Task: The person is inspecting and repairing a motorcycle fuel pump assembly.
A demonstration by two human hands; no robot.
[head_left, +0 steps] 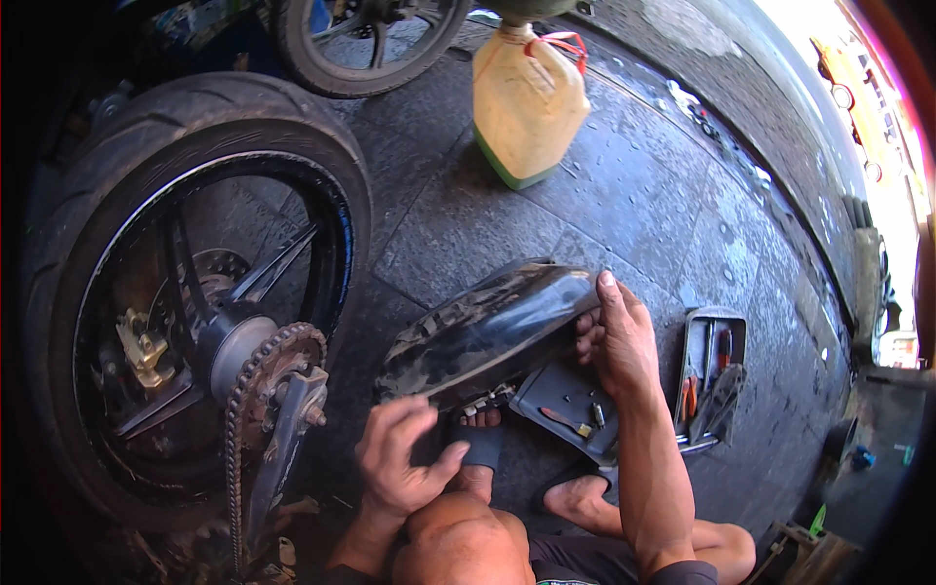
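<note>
A black, glossy motorcycle mudguard [497,331], streaked with dried mud, is held up at a slant in front of me. My right hand [622,341] grips its right end, thumb on the top edge and fingers curled at the underside. Close to the lower left end is my left hand [402,453], fingers and thumb apart. Its fingertips meet the mudguard's edge in the picture; whether they press on it I cannot tell. Below the mudguard lies a dark tray [556,390] with a screwdriver [565,421] and small metal parts, partly hidden.
On the left stands a motorcycle rear wheel [210,292] with its chain [234,448] and sprocket. Ahead is a yellowish plastic jug [529,102] with green at its base. A toolbox tray [710,375] holds several hand tools at right. Another wheel [370,39] stands behind.
</note>
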